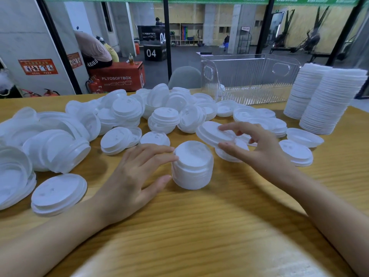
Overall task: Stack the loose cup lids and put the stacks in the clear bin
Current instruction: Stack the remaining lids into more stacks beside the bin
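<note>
A short stack of white cup lids [192,165] stands on the wooden table [199,226] in front of me. My left hand [135,176] touches its left side with straight fingers and thumb. My right hand [257,144] pinches a single tilted lid [214,134] between thumb and fingers, just above and right of the stack. Several loose lids [123,114] lie scattered across the left and middle of the table. The clear bin [249,78] stands at the back right; a lid seems to lie at its left end.
Two tall stacks of lids [327,100] stand at the right, beside the bin. A few single lids [297,152] lie near my right hand. A large flat lid [58,193] sits near my left forearm. A glass wall is behind the table.
</note>
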